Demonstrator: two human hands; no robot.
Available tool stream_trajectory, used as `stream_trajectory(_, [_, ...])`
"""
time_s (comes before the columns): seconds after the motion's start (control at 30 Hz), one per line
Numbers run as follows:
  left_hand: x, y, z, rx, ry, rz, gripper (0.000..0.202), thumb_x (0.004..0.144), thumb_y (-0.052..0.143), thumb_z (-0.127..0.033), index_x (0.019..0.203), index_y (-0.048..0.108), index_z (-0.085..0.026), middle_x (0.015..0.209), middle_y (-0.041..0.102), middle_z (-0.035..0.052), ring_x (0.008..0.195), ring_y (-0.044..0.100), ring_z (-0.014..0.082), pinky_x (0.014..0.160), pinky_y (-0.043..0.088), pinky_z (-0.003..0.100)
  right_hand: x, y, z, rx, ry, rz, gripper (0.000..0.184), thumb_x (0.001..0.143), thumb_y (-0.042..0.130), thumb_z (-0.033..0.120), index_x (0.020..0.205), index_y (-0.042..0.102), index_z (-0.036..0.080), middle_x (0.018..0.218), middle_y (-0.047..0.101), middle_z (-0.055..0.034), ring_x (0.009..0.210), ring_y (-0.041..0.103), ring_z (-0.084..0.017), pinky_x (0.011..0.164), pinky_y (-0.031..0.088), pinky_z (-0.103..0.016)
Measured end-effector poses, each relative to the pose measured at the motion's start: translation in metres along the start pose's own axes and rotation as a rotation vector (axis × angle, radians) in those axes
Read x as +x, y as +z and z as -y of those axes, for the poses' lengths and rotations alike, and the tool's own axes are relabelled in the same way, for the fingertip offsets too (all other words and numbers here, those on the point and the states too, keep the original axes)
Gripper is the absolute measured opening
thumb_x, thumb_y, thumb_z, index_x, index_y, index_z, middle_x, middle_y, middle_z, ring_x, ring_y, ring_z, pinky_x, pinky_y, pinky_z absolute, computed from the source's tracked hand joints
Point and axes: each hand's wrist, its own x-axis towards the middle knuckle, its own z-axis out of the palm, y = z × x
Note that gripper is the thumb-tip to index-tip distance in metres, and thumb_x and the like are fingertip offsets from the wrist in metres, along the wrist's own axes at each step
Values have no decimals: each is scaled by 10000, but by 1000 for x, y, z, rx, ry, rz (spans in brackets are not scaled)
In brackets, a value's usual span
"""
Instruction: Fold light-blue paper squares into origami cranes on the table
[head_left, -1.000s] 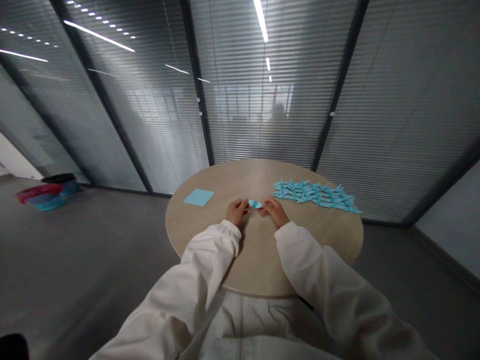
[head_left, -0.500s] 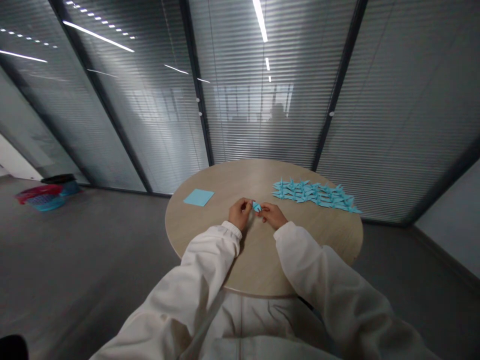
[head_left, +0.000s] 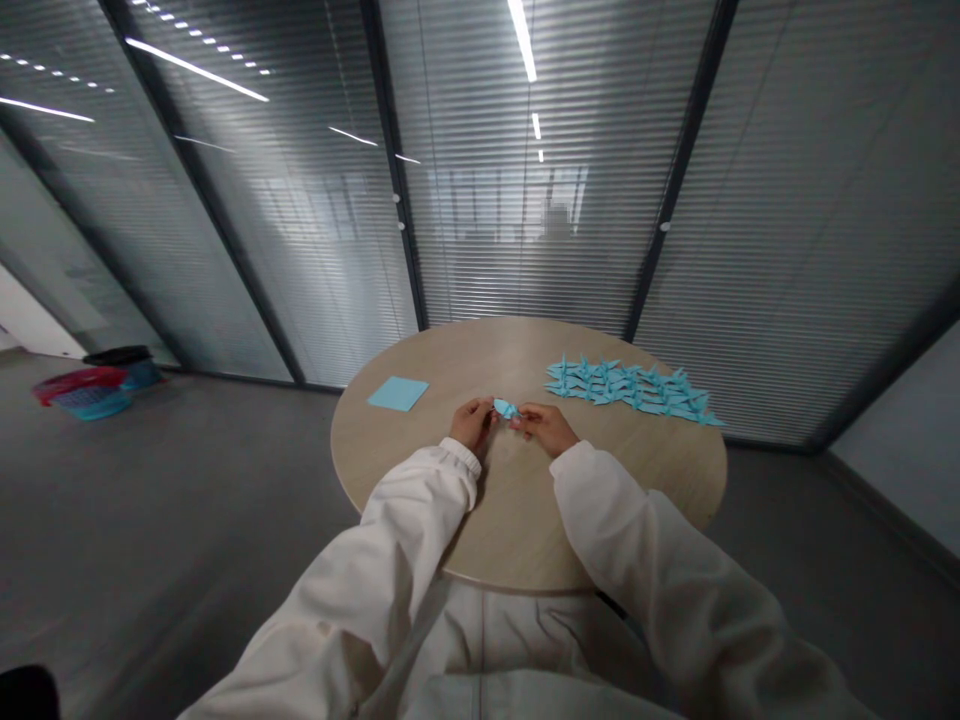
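Between my hands, above the middle of the round table, is a small folded piece of light blue paper, an origami figure whose exact shape is too small to make out. My left hand pinches its left end with thumb and fingers. The fingers of my right hand are closed on its right end. To the right stand several blue paper cranes, set close together in rows. On the left side of the table lies a flat blue paper square, apart from my left hand.
A glass partition with blinds rises just behind the table. On the floor at far left are a blue basket with a red liner and a bin with a black liner.
My left hand has shifted slightly left and down, and more of the folded paper shows between my hands. The cranes and the flat square have stayed put.
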Motion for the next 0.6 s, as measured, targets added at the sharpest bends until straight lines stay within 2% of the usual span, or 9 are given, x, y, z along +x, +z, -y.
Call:
stream_trajectory(0.1, [-1, -1, -3, -70, -135, 19, 153, 711, 641, -230, 625, 554, -137, 520, 504, -31, 445, 425, 57, 454, 379, 173, -1, -1, 2, -5, -15, 26, 243, 581, 710, 396, 684, 669, 180, 585, 611, 13, 503, 489, -98, 483, 388, -221])
stream_trajectory(0.17, [-1, -1, -4, -90, -162, 17, 138, 718, 629, -206, 625, 549, -141, 526, 503, -32, 454, 435, 60, 477, 398, 179, -1, -1, 2, -11, -14, 36, 248, 591, 701, 400, 691, 672, 175, 601, 621, 7, 513, 497, -100, 487, 391, -220])
stream_trajectory(0.23, [-1, 0, -4, -57, -107, 20, 168, 724, 622, -223, 601, 535, -150, 521, 500, -32, 457, 440, 64, 486, 398, 181, -1, -2, 1, -17, -4, 32, 242, 598, 690, 394, 691, 675, 171, 614, 631, 0, 524, 508, -104, 485, 392, -219])
stream_trajectory(0.3, [-3, 3, -5, 26, 15, 30, 186, 720, 630, -249, 594, 533, -153, 534, 516, -27, 475, 459, 69, 502, 399, 182, 0, -2, -2, -20, 15, 16, 218, 595, 682, 369, 681, 674, 169, 609, 633, -3, 517, 508, -105, 477, 388, -218])
stream_trajectory(0.4, [-8, 9, -6, 196, 180, 63, 123, 678, 679, -237, 688, 594, -148, 618, 579, -13, 554, 514, 80, 569, 417, 185, 0, -1, -5, -3, 46, -24, 179, 588, 668, 337, 659, 670, 173, 614, 648, -9, 527, 532, -115, 474, 394, -220])
stream_trajectory(0.5, [-13, 14, -9, 255, 221, 42, 198, 626, 726, -211, 791, 629, -161, 658, 586, -23, 594, 532, 75, 607, 419, 182, 0, 1, -5, 20, 60, -47, 178, 581, 670, 341, 651, 668, 177, 617, 661, -16, 563, 567, -133, 481, 407, -223])
stream_trajectory(0.6, [-11, 12, -10, 206, 203, 20, 250, 581, 759, -203, 785, 620, -161, 638, 582, -31, 560, 527, 70, 574, 422, 190, -1, 1, -2, 46, 76, -53, 193, 559, 696, 335, 657, 661, 173, 616, 668, -20, 557, 574, -133, 484, 410, -223])
